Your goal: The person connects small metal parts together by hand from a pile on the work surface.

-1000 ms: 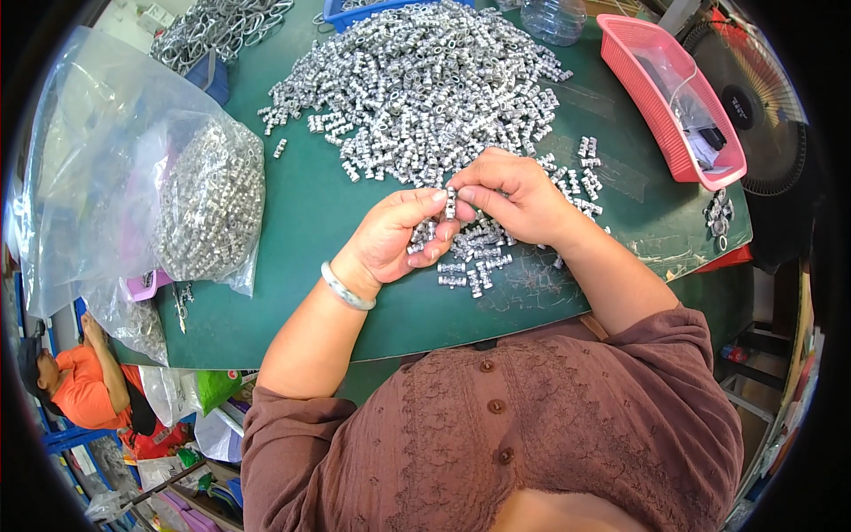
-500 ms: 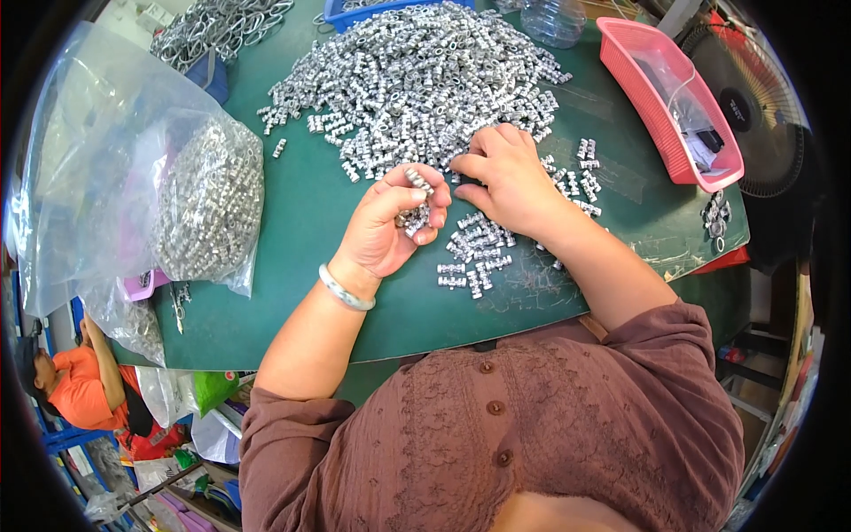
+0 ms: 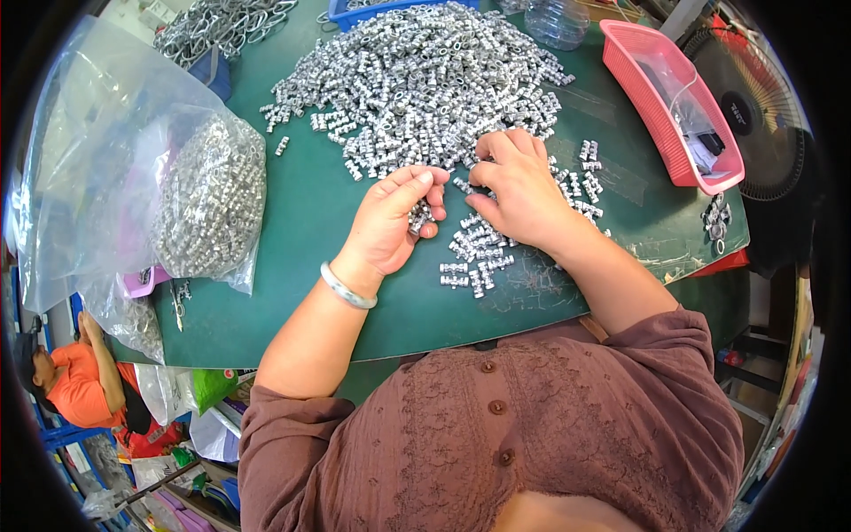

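Note:
My left hand [image 3: 390, 217] is closed around several small ridged silver metal pieces [image 3: 420, 215]. Its thumb presses against the forefinger, and the fingers hide part of the handful. Just to its right, my right hand [image 3: 521, 186] is curled palm down at the near edge of a big heap of like pieces [image 3: 425, 80]. One short metal piece [image 3: 463, 184] shows at the tips of its thumb and forefinger, seemingly pinched there. Below the right hand lies a loose group of pieces [image 3: 479, 257], some in rough rows; more pieces [image 3: 576, 183] lie beside its wrist.
A clear plastic bag [image 3: 208, 199] full of small metal parts stands on the green table [image 3: 292, 310] at left. A pink basket [image 3: 660, 106] sits at right by a black fan [image 3: 753, 115]. Behind the heap are a blue tray [image 3: 363, 13] and metal rings [image 3: 217, 31]. Another person [image 3: 84, 381] is at far left.
The metal piece that stood between my left thumb and fingers is no longer visible there; the thumb now rests on the forefinger. My right hand has shifted slightly right and toward me.

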`<state>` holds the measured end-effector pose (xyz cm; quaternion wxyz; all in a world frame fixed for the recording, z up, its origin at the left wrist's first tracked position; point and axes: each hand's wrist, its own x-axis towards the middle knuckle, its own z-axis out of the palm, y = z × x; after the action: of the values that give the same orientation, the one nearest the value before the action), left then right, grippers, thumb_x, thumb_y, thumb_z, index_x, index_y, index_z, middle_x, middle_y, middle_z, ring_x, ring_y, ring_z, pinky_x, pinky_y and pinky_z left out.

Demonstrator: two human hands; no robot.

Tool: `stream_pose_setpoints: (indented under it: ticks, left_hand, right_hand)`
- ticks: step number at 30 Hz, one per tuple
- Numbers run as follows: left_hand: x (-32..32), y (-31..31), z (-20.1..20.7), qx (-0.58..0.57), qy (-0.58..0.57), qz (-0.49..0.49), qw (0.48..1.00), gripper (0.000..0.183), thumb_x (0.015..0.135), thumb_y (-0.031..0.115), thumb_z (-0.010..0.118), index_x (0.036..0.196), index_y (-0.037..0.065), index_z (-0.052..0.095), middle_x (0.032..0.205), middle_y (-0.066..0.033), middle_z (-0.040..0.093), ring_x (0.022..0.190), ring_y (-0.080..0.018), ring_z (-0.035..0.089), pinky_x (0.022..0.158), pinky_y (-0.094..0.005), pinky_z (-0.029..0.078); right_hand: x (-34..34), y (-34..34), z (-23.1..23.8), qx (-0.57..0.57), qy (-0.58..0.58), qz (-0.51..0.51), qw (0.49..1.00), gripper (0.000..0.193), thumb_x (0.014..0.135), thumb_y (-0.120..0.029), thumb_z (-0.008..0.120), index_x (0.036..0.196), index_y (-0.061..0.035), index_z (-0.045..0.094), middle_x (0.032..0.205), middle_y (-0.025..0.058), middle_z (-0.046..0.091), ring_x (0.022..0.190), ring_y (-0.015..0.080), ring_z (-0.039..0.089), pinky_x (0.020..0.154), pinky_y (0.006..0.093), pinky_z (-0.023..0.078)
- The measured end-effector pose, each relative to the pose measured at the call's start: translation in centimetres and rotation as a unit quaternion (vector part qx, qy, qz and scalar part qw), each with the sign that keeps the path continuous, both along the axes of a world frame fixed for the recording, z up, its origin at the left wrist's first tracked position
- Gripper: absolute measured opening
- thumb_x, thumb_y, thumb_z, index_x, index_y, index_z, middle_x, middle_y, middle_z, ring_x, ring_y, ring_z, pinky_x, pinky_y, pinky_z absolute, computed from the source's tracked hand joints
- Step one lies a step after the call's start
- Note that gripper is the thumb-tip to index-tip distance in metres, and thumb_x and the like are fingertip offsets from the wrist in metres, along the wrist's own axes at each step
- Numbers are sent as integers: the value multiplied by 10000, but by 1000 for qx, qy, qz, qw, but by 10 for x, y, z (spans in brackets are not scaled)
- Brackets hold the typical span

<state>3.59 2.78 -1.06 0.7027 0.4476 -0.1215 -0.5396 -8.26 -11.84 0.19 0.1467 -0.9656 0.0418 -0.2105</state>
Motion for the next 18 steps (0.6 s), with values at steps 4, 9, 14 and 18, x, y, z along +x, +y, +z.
stream_pose_setpoints:
  ticks: [4,9,14,18]
  left_hand:
    - [-6,-1,1,41,-79,3,996,207,837,131,496,1014,26,517,700,-16,508,613,-106,485,466,-201,356]
    - [-7,-1,4,77,-123,-7,989,248,843,130,492,1068,25,479,693,-16,502,598,-96,479,452,-194,345]
    - [-7,0,2,94,-122,-26,988,189,822,138,550,969,20,536,713,5,519,566,-59,475,436,-171,357]
    - [-9,0,1,65,-128,6,990,144,817,117,561,933,33,569,711,19,523,572,-43,470,448,-160,363]
  right_hand:
    - [2,2,-5,10,-8,14,1000,96,625,-111,635,699,-58,605,902,48,488,912,242,426,808,376,319]
    - [3,1,-7,7,-31,25,999,79,638,-82,614,711,-57,596,879,33,501,902,234,433,806,371,319]
    - [6,3,-2,6,-124,64,990,126,644,-61,604,766,-62,572,878,36,520,872,234,456,793,361,335]
    - [7,0,-1,73,-127,87,985,202,652,-112,646,826,-68,554,875,50,533,853,246,468,774,359,352]
